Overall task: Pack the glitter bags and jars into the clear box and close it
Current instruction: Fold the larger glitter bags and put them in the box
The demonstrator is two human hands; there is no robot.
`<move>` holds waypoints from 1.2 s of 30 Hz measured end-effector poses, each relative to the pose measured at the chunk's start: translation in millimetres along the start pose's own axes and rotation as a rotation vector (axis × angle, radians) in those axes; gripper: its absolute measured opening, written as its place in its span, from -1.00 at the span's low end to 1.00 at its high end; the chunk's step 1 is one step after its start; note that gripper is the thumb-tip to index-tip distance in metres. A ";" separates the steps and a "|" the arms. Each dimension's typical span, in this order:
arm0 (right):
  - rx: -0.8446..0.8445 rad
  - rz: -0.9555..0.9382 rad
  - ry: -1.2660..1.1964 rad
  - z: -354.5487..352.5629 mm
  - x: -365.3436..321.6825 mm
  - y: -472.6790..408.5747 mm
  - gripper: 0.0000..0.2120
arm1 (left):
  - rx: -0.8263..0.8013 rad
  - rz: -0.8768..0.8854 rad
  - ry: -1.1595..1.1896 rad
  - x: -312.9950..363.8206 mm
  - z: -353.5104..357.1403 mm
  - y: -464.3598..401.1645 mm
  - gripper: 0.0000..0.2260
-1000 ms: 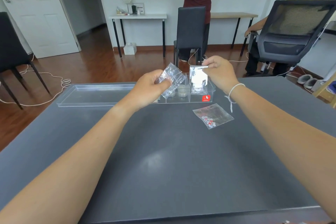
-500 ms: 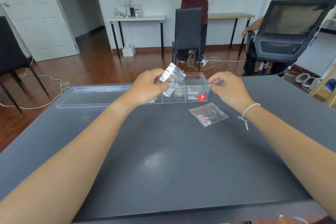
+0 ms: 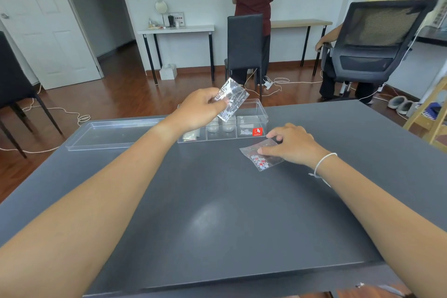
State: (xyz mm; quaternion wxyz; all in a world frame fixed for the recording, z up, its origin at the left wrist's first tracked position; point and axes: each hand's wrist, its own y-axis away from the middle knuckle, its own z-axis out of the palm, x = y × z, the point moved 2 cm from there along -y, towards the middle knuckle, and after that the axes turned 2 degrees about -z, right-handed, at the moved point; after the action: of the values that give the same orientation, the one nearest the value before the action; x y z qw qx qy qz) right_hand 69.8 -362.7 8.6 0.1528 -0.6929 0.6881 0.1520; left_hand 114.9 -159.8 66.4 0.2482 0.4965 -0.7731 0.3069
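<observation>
A clear box [image 3: 262,113] with a red label stands at the table's far edge, divided into compartments. Two small jars [image 3: 221,126] sit in its middle part, a glitter bag lies in the right part and another in the left part. My left hand [image 3: 199,110] holds a silver glitter bag [image 3: 231,98] up above the box. My right hand [image 3: 294,144] rests on a red-and-white glitter bag [image 3: 260,158] lying flat on the table just in front of the box, fingers pinching its top edge.
The box's clear lid [image 3: 113,134] lies flat to the left of the box. The table [image 3: 217,213] is dark grey. Beyond it stand a black chair [image 3: 244,43] and an office chair [image 3: 375,41], with two persons in the room.
My right hand let go of the white bag into the box's right compartment, then came down and toward me onto the red-and-white bag on the table. My left hand still holds its bag.
</observation>
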 end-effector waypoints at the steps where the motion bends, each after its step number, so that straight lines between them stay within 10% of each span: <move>1: -0.009 0.000 -0.009 -0.5 0.3 -0.1 -0.57 | -0.005 0.003 -0.002 1.8 1.2 -2.4 -0.75; 11: 0.045 -0.067 -0.290 -9.0 15.6 -5.2 -0.96 | -0.024 0.008 -0.064 9.2 11.2 -26.2 -0.82; 36: 0.307 -0.171 -0.628 -27.4 18.3 -3.9 -0.84 | 0.071 -0.135 -0.065 0.6 49.2 -63.7 -0.77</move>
State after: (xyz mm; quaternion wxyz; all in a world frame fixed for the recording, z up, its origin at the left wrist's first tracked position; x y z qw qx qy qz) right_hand 73.8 -390.8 25.8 0.4712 -0.6366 0.5619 0.2388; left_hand 169.5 -215.9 47.4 0.2254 0.5658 -0.7341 0.3003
